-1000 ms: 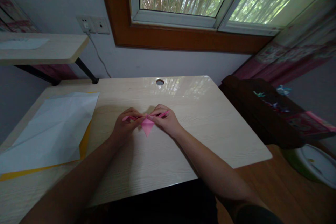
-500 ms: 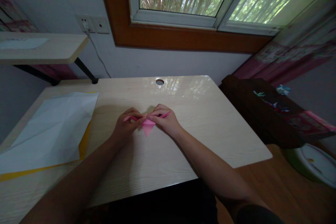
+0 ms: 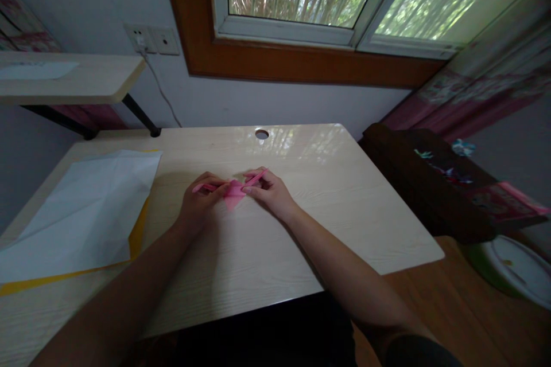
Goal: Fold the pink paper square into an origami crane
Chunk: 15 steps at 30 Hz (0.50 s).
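Observation:
A folded pink paper piece (image 3: 235, 194), origami-like, is held between my two hands above the middle of the desk. Its flat, pointed middle hangs down toward me, and a narrow folded arm sticks out to each side. My left hand (image 3: 198, 198) pinches the left part, whose tip shows past the fingers. With thumb and fingers, my right hand (image 3: 269, 192) grips the right part, and that narrow arm slants up beyond the fingers. The fingers cover some of the folds.
On the desk (image 3: 344, 206), at the left, a large creased white sheet (image 3: 94, 206) lies over a yellow sheet (image 3: 138, 229). A raised shelf (image 3: 86, 83) stands at the back left. A round cable hole (image 3: 262, 134) is near the back edge. Dark furniture (image 3: 413, 183) stands at right.
Both hands have shifted slightly left and apart with the pink paper. More of its middle shows between them, and the right arm of the paper now tilts up more steeply.

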### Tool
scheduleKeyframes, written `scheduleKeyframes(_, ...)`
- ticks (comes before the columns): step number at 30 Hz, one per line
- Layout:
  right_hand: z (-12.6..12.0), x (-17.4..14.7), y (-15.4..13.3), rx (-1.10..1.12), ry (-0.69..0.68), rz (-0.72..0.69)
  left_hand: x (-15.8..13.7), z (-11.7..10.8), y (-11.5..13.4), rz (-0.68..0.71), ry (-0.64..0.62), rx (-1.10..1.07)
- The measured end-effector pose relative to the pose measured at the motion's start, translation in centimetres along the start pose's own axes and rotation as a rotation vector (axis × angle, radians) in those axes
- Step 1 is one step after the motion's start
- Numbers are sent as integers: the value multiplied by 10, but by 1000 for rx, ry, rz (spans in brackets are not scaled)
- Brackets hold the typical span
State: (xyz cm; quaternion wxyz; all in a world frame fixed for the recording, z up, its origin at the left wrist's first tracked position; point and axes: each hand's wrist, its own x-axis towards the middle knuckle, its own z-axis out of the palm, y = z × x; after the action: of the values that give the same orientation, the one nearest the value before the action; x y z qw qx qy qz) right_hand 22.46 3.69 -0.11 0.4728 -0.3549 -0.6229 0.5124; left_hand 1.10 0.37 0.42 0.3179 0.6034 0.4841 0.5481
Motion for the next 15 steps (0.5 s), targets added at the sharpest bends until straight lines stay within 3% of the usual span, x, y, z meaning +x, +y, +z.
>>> scheduleKeyframes(6, 4, 1, 7, 95, -53, 107, 0, 0, 0, 39, 7, 37)
scheduleKeyframes(11, 4, 0, 2, 51, 50, 72, -1, 1, 3, 73, -8, 54)
scheduleKeyframes(15, 3, 0, -4, 34, 99, 38, 0, 3, -3, 21, -49, 5)
